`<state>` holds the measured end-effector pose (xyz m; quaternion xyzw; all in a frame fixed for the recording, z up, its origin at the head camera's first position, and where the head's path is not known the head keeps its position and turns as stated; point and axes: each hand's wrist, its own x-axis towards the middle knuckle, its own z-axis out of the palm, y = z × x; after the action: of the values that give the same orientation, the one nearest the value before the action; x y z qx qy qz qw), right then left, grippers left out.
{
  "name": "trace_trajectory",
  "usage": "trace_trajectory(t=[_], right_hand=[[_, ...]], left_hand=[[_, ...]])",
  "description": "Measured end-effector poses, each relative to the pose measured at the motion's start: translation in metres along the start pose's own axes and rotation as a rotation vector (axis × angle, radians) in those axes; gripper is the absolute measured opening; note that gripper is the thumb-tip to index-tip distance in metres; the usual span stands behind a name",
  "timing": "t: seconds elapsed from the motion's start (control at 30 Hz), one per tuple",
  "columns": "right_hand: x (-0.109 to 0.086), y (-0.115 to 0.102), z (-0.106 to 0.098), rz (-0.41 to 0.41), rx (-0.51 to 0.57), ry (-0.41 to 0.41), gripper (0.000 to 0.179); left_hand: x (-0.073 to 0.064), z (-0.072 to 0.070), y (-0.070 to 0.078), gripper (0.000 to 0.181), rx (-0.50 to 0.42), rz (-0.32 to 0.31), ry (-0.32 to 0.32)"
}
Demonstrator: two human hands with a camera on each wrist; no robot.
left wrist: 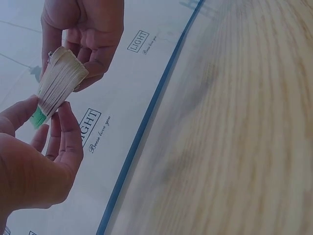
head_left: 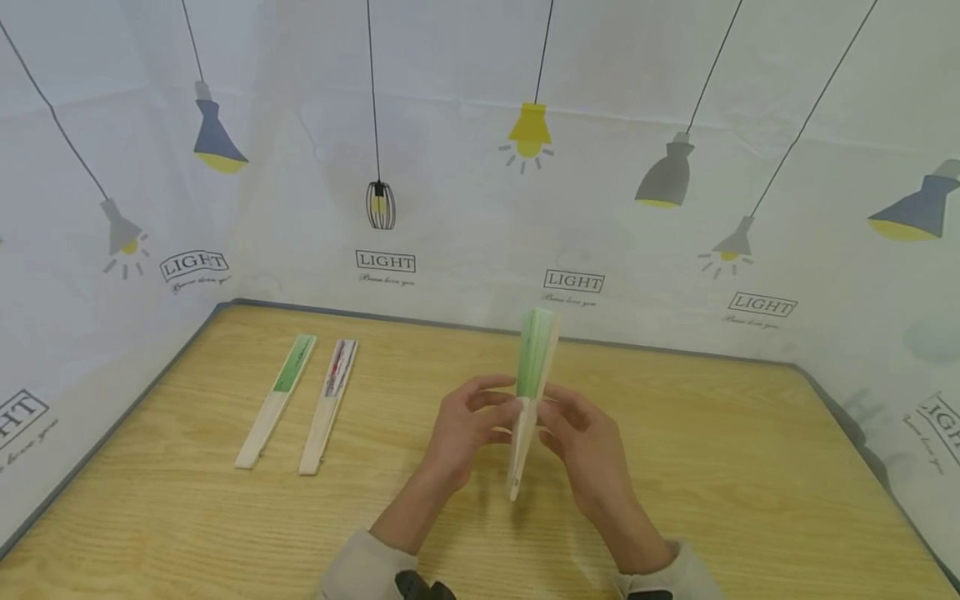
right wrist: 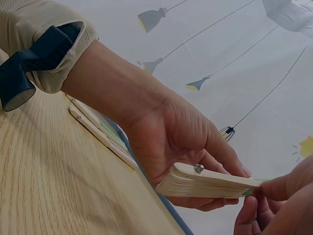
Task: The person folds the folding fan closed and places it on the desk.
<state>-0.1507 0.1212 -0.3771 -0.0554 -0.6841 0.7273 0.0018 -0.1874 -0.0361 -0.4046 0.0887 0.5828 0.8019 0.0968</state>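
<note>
A green folding fan (head_left: 533,358) with pale wooden ribs stands upright above the table, slightly spread, its pivot end down. My left hand (head_left: 472,425) pinches it from the left between thumb and fingers. From the other side my right hand (head_left: 588,446) pinches its edge around mid-length. In the left wrist view the bundled ribs (left wrist: 61,81) show between both hands; a metal rivet (right wrist: 198,168) appears at the fan's end in the right wrist view. To the left lie two folded fans: one with a green leaf (head_left: 276,402), one with a dark and red pattern (head_left: 330,407).
The wooden table (head_left: 187,533) has a dark blue edge along its back and sides. White sheeting (head_left: 450,167) printed with lamps and lettering rises behind and beside it. Dark straps with devices (head_left: 423,586) sit at the wrists over light sleeves.
</note>
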Motion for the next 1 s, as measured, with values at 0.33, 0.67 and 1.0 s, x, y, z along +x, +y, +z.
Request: trace_trajectory(t=[0.33,0.67,1.0], right_hand=[[-0.0006,-0.0006,0.0007,0.001,0.011,-0.002,0.028],[-0.001,-0.0011,0.0016,-0.009,0.003,-0.003,0.029],[-0.0016,-0.0016,0.0022,-0.016,-0.005,-0.018,0.029]], left_hand=[[-0.0001,0.0002,0.0011,0.039,-0.005,-0.001,0.003],[0.0009,-0.0003,-0.0002,0.038,-0.001,-0.002,-0.003],[-0.0002,-0.0003,-0.0003,0.039,-0.005,-0.014,-0.002]])
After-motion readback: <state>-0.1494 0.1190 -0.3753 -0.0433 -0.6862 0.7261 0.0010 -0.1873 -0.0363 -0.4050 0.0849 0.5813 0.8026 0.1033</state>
